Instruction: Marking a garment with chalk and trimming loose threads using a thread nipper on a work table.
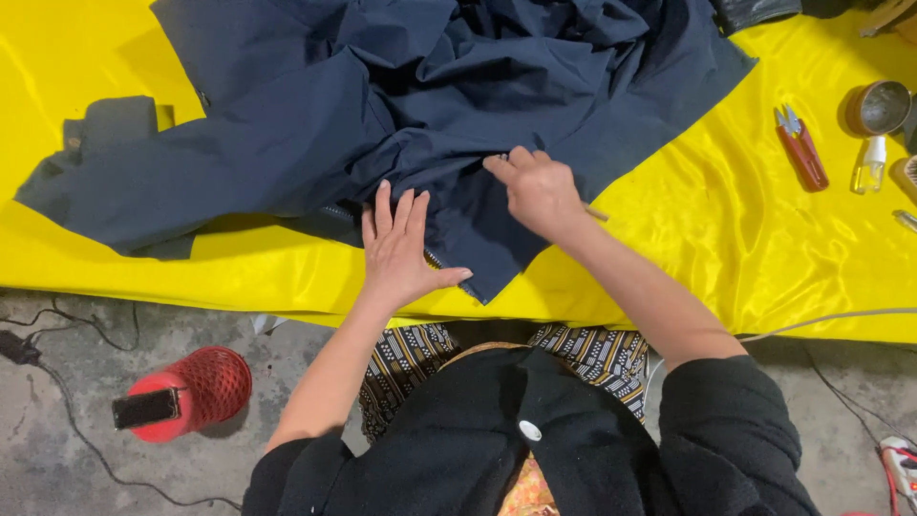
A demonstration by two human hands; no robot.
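Garment: a dark navy garment [382,105] lies crumpled and spread over the yellow cloth [726,239] that covers the counter, reaching from the far left to beyond the middle.
Left hand: the left hand [399,250] lies open and flat, palm down, fingers spread, pressing the garment's near edge just beside a zipper line.
Right hand: the right hand [537,191] is closed in a pinch on a fold of the garment, just right of the left hand; a thin stick-like tool pokes out beneath it, its kind unclear.
Right side: red thread snips [800,148], a small bottle [869,164] and a metal tin [882,105] lie well apart from the hands.
Floor: a red mesh-covered object [196,390] stands on the floor.
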